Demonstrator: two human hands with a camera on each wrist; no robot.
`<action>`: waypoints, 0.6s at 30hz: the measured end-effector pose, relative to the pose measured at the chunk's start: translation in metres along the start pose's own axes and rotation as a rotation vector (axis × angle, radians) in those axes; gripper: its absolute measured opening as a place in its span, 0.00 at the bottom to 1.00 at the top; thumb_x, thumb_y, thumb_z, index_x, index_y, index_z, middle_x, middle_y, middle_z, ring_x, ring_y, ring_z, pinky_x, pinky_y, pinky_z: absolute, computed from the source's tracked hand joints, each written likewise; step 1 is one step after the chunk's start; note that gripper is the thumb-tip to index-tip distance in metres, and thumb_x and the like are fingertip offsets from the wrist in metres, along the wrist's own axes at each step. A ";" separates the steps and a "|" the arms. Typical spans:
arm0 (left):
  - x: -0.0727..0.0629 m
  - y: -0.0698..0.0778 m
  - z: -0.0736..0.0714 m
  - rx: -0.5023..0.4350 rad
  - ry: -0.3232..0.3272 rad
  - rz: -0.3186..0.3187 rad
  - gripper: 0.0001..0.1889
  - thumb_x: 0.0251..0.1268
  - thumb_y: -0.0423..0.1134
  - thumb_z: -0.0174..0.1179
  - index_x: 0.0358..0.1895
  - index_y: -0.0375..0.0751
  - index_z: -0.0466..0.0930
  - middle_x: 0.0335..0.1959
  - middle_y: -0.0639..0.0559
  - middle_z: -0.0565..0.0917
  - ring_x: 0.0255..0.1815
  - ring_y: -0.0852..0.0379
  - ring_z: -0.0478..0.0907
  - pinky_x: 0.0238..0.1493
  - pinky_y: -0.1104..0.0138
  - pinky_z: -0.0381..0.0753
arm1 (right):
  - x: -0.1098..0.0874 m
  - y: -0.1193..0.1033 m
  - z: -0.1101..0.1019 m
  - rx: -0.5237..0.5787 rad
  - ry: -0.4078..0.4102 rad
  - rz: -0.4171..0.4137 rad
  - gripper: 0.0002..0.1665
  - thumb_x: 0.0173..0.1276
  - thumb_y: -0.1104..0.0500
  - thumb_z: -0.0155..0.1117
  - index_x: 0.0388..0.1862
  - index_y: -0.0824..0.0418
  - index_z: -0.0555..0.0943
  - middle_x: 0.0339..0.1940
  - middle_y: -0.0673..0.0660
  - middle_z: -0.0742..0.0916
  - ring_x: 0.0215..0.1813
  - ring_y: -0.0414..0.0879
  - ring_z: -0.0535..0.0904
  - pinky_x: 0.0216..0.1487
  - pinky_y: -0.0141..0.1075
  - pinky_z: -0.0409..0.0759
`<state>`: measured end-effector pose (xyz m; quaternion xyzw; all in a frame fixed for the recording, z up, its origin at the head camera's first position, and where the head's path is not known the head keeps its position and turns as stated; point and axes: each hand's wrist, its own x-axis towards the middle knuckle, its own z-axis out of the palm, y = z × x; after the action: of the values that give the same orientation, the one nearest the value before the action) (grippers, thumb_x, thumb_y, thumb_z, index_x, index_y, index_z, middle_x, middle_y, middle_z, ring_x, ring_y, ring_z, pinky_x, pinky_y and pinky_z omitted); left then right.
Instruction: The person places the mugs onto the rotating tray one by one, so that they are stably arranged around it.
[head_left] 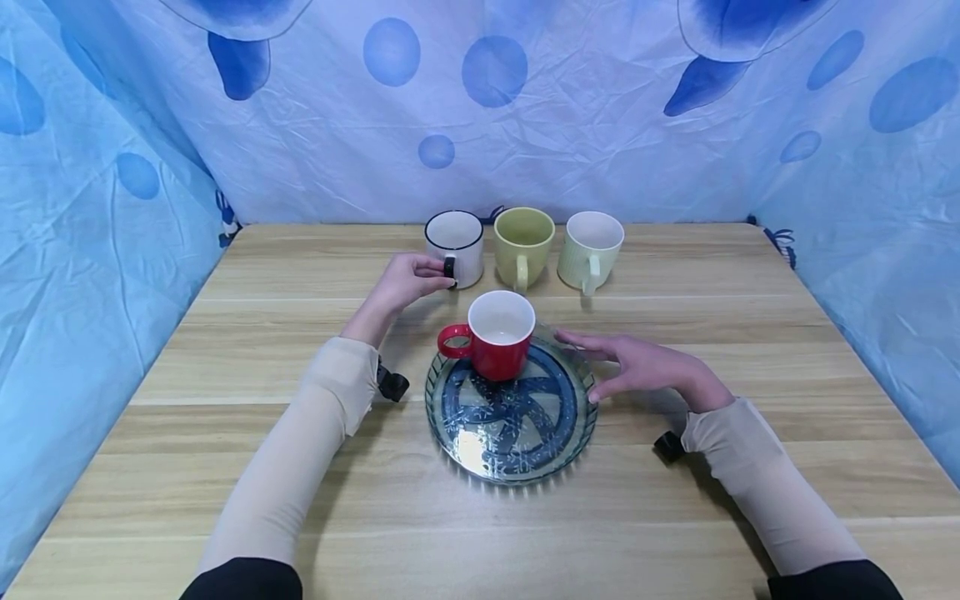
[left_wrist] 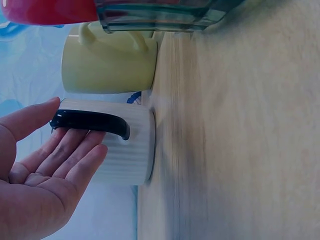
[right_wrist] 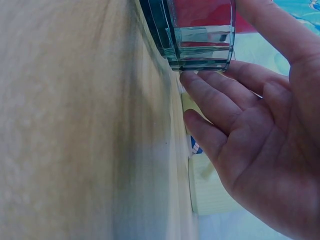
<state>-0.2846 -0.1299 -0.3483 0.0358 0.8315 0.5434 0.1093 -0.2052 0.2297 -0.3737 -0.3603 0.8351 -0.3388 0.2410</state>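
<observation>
My left hand (head_left: pixel 408 282) is at the black handle (left_wrist: pixel 90 121) of a white mug (head_left: pixel 467 257) with a dark rim, at the back of the table. Its fingertips lie behind the handle and the thumb is on the other side, pinching it. The mug stands upright. My right hand (head_left: pixel 637 364) rests at the right edge of a round clear glass tray (head_left: pixel 517 473) with a blue pattern, fingers spread along its ribbed rim. Toward the back of the tray stands a red mug (head_left: pixel 498 360), white inside, its handle pointing left.
A yellow-green mug (head_left: pixel 523 242) and a pale mint mug (head_left: pixel 592 254) stand right of the white one, handles toward me. Blue printed curtains (head_left: pixel 450 183) close off the wooden table (head_left: pixel 360 517) at the back and both sides.
</observation>
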 end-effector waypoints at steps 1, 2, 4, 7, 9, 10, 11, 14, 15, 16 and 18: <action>0.000 0.000 0.000 0.003 0.002 0.005 0.20 0.63 0.31 0.63 0.58 0.28 0.76 0.58 0.34 0.80 0.61 0.45 0.78 0.61 0.62 0.80 | 0.000 0.000 0.000 0.002 -0.001 -0.001 0.55 0.58 0.53 0.73 0.78 0.57 0.53 0.79 0.59 0.61 0.78 0.58 0.58 0.76 0.56 0.59; 0.000 -0.001 0.000 0.012 0.004 0.013 0.20 0.63 0.31 0.63 0.57 0.28 0.76 0.57 0.33 0.80 0.60 0.44 0.79 0.61 0.62 0.80 | 0.000 0.001 0.000 0.004 -0.002 -0.002 0.55 0.58 0.53 0.73 0.78 0.57 0.53 0.79 0.59 0.61 0.78 0.58 0.58 0.76 0.56 0.59; -0.001 -0.002 0.000 0.028 0.010 0.027 0.20 0.63 0.31 0.63 0.57 0.27 0.76 0.57 0.32 0.80 0.60 0.43 0.79 0.61 0.61 0.80 | 0.001 0.001 0.000 0.008 -0.006 -0.008 0.55 0.59 0.54 0.73 0.78 0.58 0.52 0.79 0.60 0.61 0.78 0.58 0.58 0.76 0.56 0.59; -0.003 -0.003 -0.002 0.077 0.033 0.048 0.19 0.62 0.31 0.64 0.55 0.26 0.76 0.55 0.31 0.81 0.58 0.42 0.79 0.61 0.59 0.80 | 0.001 0.002 0.001 0.010 -0.012 -0.016 0.55 0.59 0.54 0.72 0.78 0.58 0.52 0.79 0.60 0.60 0.78 0.59 0.57 0.76 0.57 0.58; -0.005 -0.003 -0.004 0.125 0.058 0.064 0.18 0.62 0.32 0.64 0.53 0.27 0.77 0.53 0.31 0.82 0.57 0.42 0.80 0.61 0.58 0.80 | 0.001 0.002 0.000 0.009 -0.013 -0.020 0.55 0.59 0.54 0.72 0.79 0.58 0.51 0.79 0.60 0.60 0.78 0.59 0.57 0.76 0.57 0.58; -0.006 -0.003 -0.005 0.154 0.071 0.073 0.17 0.62 0.33 0.64 0.52 0.27 0.78 0.52 0.32 0.82 0.56 0.42 0.80 0.60 0.57 0.80 | 0.001 0.002 0.000 0.011 -0.013 -0.019 0.54 0.60 0.54 0.72 0.79 0.58 0.51 0.79 0.60 0.60 0.78 0.59 0.57 0.76 0.57 0.58; -0.007 -0.003 -0.006 0.182 0.084 0.080 0.17 0.62 0.34 0.65 0.51 0.28 0.79 0.51 0.32 0.82 0.55 0.42 0.81 0.59 0.57 0.80 | 0.001 0.002 0.000 0.012 -0.012 -0.018 0.55 0.60 0.54 0.72 0.78 0.58 0.51 0.79 0.60 0.60 0.78 0.59 0.57 0.76 0.57 0.58; -0.007 -0.004 -0.007 0.240 0.118 0.100 0.14 0.61 0.36 0.66 0.46 0.30 0.80 0.47 0.34 0.84 0.51 0.43 0.82 0.55 0.57 0.81 | 0.001 0.001 -0.001 0.020 -0.010 -0.011 0.55 0.59 0.54 0.72 0.78 0.58 0.52 0.79 0.60 0.60 0.78 0.59 0.57 0.76 0.57 0.58; -0.007 -0.004 -0.008 0.248 0.125 0.103 0.14 0.61 0.36 0.66 0.45 0.30 0.80 0.47 0.35 0.84 0.50 0.44 0.82 0.53 0.58 0.81 | 0.001 0.001 0.000 0.024 -0.011 -0.009 0.54 0.59 0.54 0.72 0.78 0.58 0.52 0.79 0.60 0.60 0.78 0.59 0.57 0.76 0.57 0.58; -0.007 -0.005 -0.008 0.254 0.133 0.108 0.13 0.61 0.36 0.66 0.44 0.30 0.80 0.46 0.35 0.84 0.49 0.44 0.82 0.52 0.59 0.81 | 0.001 0.001 0.000 0.024 -0.012 -0.008 0.54 0.59 0.54 0.72 0.78 0.58 0.52 0.79 0.60 0.60 0.78 0.59 0.57 0.76 0.57 0.58; -0.006 -0.007 -0.007 0.257 0.147 0.118 0.12 0.60 0.36 0.67 0.43 0.31 0.81 0.44 0.36 0.84 0.47 0.45 0.82 0.48 0.62 0.80 | 0.001 0.001 0.000 0.023 -0.013 -0.007 0.54 0.59 0.55 0.72 0.78 0.58 0.52 0.79 0.60 0.60 0.78 0.59 0.57 0.76 0.57 0.58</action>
<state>-0.2797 -0.1403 -0.3505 0.0583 0.8965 0.4390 0.0106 -0.2060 0.2299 -0.3750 -0.3626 0.8282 -0.3471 0.2492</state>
